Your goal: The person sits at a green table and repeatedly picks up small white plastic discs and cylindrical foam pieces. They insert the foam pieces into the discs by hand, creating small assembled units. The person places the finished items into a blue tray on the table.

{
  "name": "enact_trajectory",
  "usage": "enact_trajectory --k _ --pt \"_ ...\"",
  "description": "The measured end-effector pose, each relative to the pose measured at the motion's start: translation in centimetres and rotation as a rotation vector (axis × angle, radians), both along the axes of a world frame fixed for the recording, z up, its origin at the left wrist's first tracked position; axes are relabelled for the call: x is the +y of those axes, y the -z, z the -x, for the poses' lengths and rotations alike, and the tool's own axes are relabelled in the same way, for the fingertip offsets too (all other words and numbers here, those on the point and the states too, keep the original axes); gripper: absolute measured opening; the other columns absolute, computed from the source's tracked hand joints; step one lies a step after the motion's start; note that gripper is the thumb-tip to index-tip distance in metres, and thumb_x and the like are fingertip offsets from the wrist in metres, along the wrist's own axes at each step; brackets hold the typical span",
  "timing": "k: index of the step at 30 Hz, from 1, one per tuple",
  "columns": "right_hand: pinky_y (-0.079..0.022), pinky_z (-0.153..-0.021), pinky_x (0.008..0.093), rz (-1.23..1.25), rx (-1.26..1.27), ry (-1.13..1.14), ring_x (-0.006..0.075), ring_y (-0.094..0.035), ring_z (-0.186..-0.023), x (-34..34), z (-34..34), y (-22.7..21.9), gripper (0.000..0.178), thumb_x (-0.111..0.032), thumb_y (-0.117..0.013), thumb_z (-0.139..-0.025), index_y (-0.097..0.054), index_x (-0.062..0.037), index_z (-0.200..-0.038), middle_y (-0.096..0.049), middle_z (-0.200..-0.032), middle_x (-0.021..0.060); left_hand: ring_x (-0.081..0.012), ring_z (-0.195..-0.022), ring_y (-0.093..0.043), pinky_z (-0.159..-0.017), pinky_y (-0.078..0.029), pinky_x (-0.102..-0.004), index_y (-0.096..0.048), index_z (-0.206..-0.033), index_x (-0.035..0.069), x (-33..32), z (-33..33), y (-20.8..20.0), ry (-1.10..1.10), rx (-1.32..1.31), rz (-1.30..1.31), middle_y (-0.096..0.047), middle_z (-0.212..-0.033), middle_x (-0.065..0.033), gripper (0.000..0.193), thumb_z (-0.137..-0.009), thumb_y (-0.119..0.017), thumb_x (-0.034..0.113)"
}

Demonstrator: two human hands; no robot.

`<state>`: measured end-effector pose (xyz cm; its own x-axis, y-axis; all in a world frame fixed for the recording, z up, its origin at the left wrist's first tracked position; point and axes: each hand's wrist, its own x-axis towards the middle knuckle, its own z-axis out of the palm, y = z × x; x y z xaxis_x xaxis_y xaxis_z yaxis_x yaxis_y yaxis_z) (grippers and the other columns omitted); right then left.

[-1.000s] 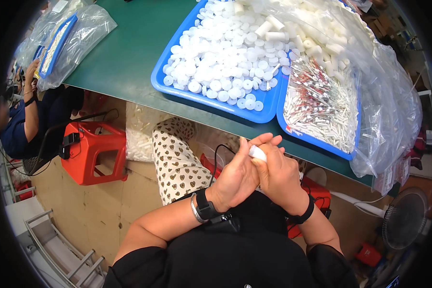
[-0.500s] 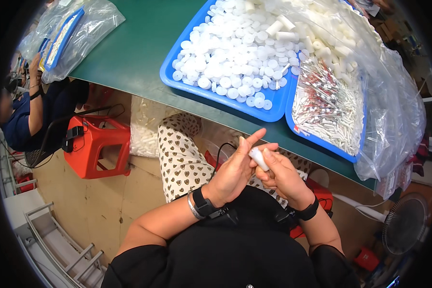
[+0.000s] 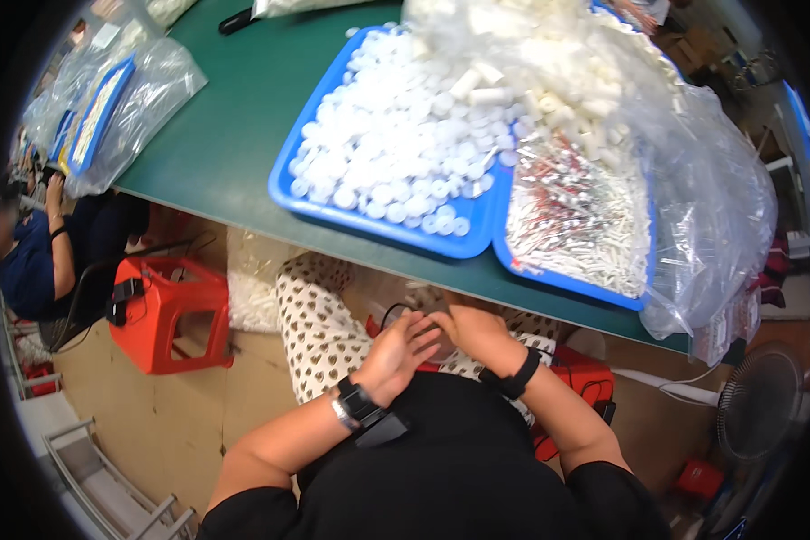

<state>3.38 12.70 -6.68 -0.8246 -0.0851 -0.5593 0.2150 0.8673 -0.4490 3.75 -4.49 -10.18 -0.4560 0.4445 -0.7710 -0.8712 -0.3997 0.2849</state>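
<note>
The left hand (image 3: 398, 354) lies palm up over the lap, its fingers loosely spread and released. Beside it, the right hand (image 3: 479, 335) has its thumb towards the left fingertips; its other fingers are too hidden to tell whether they grasp anything. Small white pieces (image 3: 421, 294) sit just beyond both hands, below the table's edge.

The green table (image 3: 216, 162) is smooth and flat. The discs (image 3: 378, 144) are round, thin and translucent; the cylinders (image 3: 490, 96) are chunky, off-white and matt. A clear bag (image 3: 711, 216), wrinkled and shiny, drapes down at the right; reddish print near its lower corner is too small to read.

The left blue tray (image 3: 481, 225) holds the discs. The right blue tray (image 3: 567, 284) holds short white rods (image 3: 603, 261) and a tangle of thin red and silvery wires (image 3: 558, 184).
</note>
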Motion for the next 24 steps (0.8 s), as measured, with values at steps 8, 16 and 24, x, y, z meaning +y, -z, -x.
enact_trajectory --k 8,16,24 --pt "-0.050 -0.062 0.0388 -0.042 0.926 0.014 0.0323 -0.064 -0.071 6.0 -0.9 -11.4 0.009 -0.010 -0.067 -0.087 -0.065 -0.0053 -0.095 -0.064 -0.083 0.0117 -0.0138 -0.083 -0.060 -0.076 -0.048 -0.0256 -0.062 -0.106 0.001 0.5 5.6 -10.1 0.329 1.165 0.290 -0.065 -0.099 -0.0057 0.015 -0.101 -0.055 0.012" --pt "-0.049 -0.068 0.0415 -0.507 0.947 0.134 0.0325 -0.063 -0.079 12.6 0.1 -11.0 0.010 -0.009 -0.068 -0.084 -0.063 -0.0043 -0.093 -0.063 -0.089 0.0111 -0.0319 -0.089 -0.057 -0.079 -0.048 -0.0393 -0.067 -0.099 0.002 4.2 12.6 -10.9 0.423 2.065 0.991 -0.066 -0.099 -0.0111 0.018 -0.082 -0.069 0.006" --pt "-0.048 -0.064 0.0384 -0.336 1.098 0.221 0.0293 -0.061 -0.068 12.2 -0.7 -11.1 0.011 -0.006 -0.070 -0.084 -0.062 -0.0035 -0.091 -0.066 -0.081 0.0110 -0.0316 -0.090 -0.055 -0.080 -0.049 -0.0409 -0.068 -0.089 0.003 4.5 14.2 -11.4 0.737 2.033 1.087 -0.061 -0.090 -0.0115 0.009 -0.080 -0.068 0.005"
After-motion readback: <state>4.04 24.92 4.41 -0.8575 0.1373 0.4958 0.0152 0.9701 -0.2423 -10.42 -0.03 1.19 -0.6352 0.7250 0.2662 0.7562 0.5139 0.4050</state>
